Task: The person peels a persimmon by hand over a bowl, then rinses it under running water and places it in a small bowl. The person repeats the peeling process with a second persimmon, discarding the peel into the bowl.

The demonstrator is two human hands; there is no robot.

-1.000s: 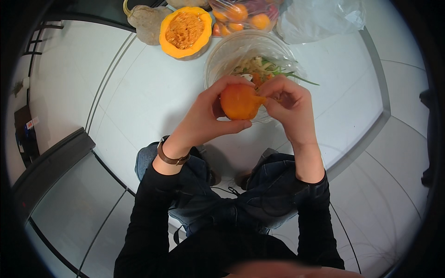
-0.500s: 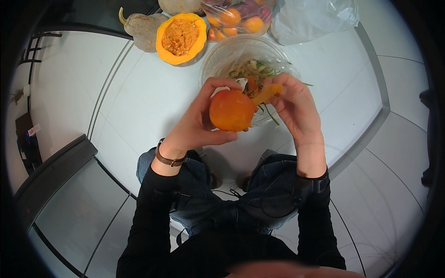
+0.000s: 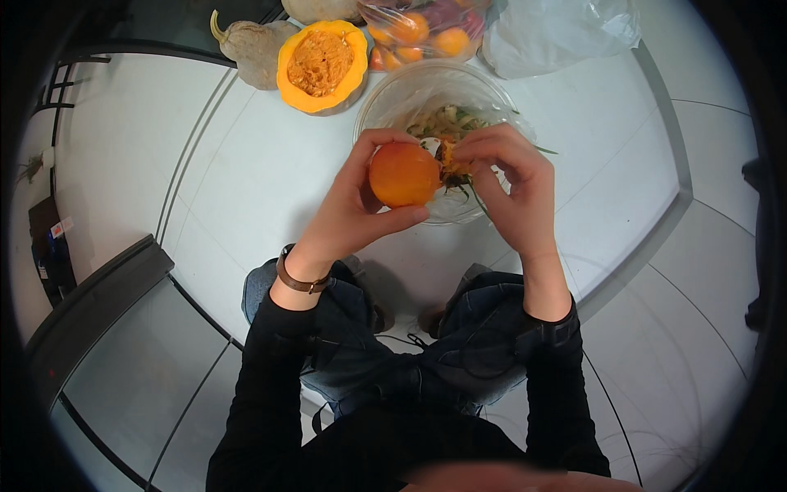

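My left hand is wrapped round an orange, thumb below and fingers above, holding it over the near side of a clear round bowl. My right hand is close on the fruit's right, fingers curled and pressed in. At its fingertips shows a yellow-orange bit of peel; part of it is hidden by the fingers. Under both hands, the bowl has a thin clear plastic lining and holds pale and green vegetable scraps.
Beyond the bowl stand a cut pumpkin half with its seeds showing, a grey-green squash, a clear bag of oranges and a white plastic bag. All rest on a white table. A dark frame edge runs along the left.
My right hand has shifted left and closer to the orange, its fingers curling in. The long peel strip it held out is no longer visible. My left hand has turned the orange slightly.
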